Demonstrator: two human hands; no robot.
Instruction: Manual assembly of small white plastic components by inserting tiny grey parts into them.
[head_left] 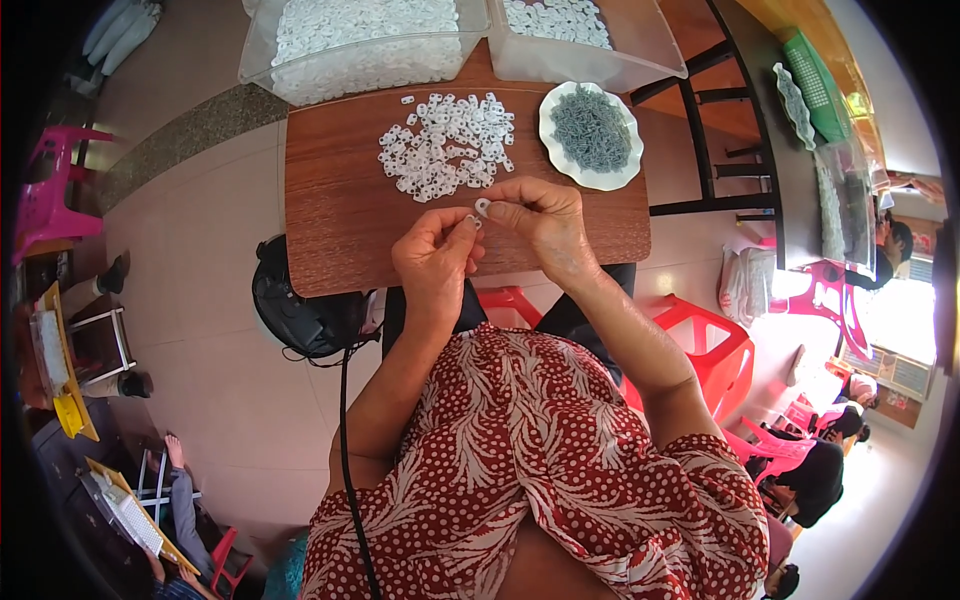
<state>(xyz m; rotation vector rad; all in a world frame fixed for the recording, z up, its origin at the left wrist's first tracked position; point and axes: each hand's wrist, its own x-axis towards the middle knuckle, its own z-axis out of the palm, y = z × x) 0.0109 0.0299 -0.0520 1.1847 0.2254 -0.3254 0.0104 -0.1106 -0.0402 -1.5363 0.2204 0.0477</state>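
Over the near part of a brown wooden table (335, 200), my two hands meet. My right hand (552, 228) pinches a small white plastic piece (483, 206) with a hole between thumb and forefinger. Just below it, the fingertips of my left hand (432, 262) are closed on another small white piece (475, 221), mostly covered by the fingers. Beyond the hands lies a loose pile of white two-holed plastic pieces (445, 145). To its right, a white scalloped plate (633, 160) holds a heap of tiny grey-blue parts (590, 125), too small to make out singly.
Two translucent bins, a left bin (262, 62) and a right bin (600, 66), hold more white pieces at the far edge. A black bag (305, 305) is left of my legs; a red plastic stool (735, 355) stands at right. Other people sit at both sides.
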